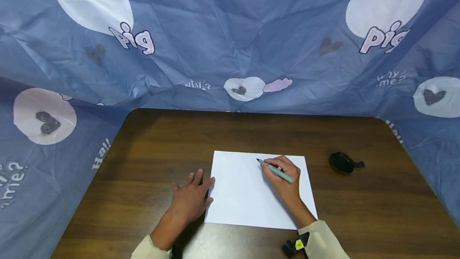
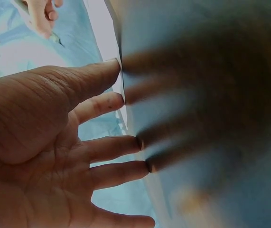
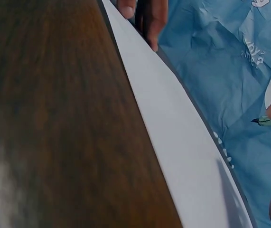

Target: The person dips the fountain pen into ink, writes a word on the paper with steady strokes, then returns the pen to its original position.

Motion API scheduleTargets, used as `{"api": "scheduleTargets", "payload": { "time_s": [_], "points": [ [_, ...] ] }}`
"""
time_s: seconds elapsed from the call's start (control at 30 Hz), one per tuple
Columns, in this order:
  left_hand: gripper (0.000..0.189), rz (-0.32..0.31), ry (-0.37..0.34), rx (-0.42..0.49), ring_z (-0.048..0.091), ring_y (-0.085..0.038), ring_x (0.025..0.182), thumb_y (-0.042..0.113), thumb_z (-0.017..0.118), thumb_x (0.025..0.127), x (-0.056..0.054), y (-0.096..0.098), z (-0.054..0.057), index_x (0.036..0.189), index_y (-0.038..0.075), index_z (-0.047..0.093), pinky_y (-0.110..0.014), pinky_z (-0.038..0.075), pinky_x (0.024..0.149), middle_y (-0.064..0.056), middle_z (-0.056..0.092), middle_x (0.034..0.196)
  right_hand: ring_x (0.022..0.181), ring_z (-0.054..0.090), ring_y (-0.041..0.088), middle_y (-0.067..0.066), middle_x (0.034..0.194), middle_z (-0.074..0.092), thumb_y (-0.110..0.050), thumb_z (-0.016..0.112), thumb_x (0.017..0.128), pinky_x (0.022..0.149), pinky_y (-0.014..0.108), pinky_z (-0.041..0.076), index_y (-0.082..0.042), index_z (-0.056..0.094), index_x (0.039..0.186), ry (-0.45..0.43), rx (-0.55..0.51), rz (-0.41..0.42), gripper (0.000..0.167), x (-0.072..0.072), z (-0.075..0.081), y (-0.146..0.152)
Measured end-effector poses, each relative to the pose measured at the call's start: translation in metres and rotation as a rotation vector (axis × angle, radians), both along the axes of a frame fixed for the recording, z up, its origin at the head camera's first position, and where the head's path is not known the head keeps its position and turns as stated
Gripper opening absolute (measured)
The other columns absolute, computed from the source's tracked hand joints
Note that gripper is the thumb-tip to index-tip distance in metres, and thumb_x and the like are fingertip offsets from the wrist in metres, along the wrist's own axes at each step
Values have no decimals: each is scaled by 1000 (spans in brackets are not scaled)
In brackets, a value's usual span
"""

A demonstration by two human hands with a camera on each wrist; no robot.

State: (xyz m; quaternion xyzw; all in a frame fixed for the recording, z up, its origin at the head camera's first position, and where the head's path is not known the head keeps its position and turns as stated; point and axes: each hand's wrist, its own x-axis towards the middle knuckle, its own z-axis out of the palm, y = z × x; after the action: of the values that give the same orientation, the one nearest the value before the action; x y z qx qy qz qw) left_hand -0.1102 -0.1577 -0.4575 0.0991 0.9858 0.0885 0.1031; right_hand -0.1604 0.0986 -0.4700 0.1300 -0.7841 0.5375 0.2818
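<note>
A: Clock centred on the white sheet (image 1: 233,195), 12 at its far edge. Where is everything?

B: Sheet lies flat on the table (image 1: 154,163). Right hand (image 1: 287,181) at about 2 o'clock, fingers and thumb pinching a pale green pen (image 1: 282,174), dark tip aimed toward 10 o'clock.

A: Tip on the paper?

B: Raised off it, going by both wrist views.

A: Left hand?

B: Left hand (image 1: 190,200) at 9 o'clock, empty, fingers spread wide, some fingertips at the sheet's edge.

A: Progress?

B: Done: sheet laid out, pen gripped, writing end bare. No mark visible on the paper; the patch beneath the right hand is hidden. Judgement: pen work seems at its outset, any marking of the sheet left.

A: Other items?

B: Small black object (image 1: 341,163) between 2 and 3 o'clock, apart from the sheet, nobody touching it. Cannot tell what it is.
</note>
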Motion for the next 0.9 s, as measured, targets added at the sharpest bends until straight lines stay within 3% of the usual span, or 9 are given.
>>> {"api": "scheduleTargets", "payload": {
  "time_s": [0.23, 0.5, 0.67, 0.73, 0.9],
  "points": [
    [52, 2, 7, -2, 40, -43, 138, 32, 71, 92, 0, 0, -1, 141, 21, 56, -81, 31, 92, -21, 41, 153, 65, 63, 24, 15, 77, 69, 12, 81, 72, 61, 18, 47, 5, 76, 83, -16, 2, 66, 14, -2, -5, -10],
    [52, -2, 20, 3, 41, -43, 138, 31, 71, 92, 1, -2, -2, 141, 20, 57, -81, 32, 91, -22, 42, 152, 68, 63, 16, 14, 77, 68, 11, 81, 71, 64, 17, 48, 6, 74, 83, -25, 14, 150, 15, -10, -22, -21],
    [52, 0, 17, 3, 41, -42, 138, 31, 71, 93, 1, -2, -3, 141, 20, 57, -81, 31, 91, -22, 42, 152, 69, 65, 25, 16, 78, 69, 11, 81, 72, 66, 15, 48, 6, 75, 84, -63, 10, 182, 14, -11, -20, -33],
    [52, -1, 19, -3, 41, -42, 138, 32, 71, 93, 0, -2, -3, 141, 20, 57, -81, 32, 91, -22, 42, 152, 68, 66, 28, 15, 78, 69, 10, 82, 73, 66, 14, 48, 5, 76, 84, -79, 9, 184, 15, -15, -25, -36],
    [52, -7, 26, -20, 42, -42, 137, 32, 71, 92, 0, -2, -3, 141, 21, 57, -80, 32, 91, -22, 42, 152, 70, 65, 20, 5, 79, 70, 3, 85, 74, 65, 18, 50, -2, 78, 86, -124, 16, 196, 14, -28, -44, -40]
  ]
}}
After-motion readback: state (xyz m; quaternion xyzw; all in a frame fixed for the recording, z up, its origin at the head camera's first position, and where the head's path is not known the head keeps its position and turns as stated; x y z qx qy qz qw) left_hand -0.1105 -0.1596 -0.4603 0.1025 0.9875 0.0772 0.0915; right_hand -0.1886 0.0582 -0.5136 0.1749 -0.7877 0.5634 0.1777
